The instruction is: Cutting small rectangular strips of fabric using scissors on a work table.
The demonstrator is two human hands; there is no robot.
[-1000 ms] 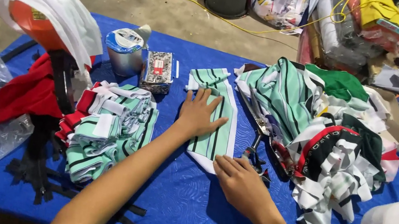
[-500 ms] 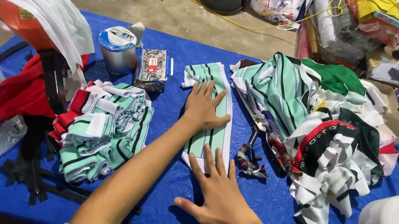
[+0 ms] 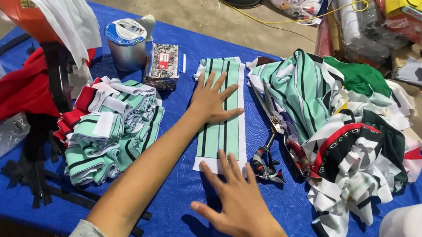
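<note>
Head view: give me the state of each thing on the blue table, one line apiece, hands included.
Striped fabric strip: laid flat, lengthwise away from the person.
Left hand: open, palm down on the strip.
Right hand: open, fingers spread, fingertips at the strip's near end.
Scissors: lying on the table, unheld, right of the strip.
Folded stack: piled, left of the strip.
Loose fabric heap: unfolded, jumbled.
Tin can: upright.

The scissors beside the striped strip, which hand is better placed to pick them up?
Probably the right hand: it lies just beside the scissors, while the left hand presses the striped fabric strip flat, farther away.
</note>
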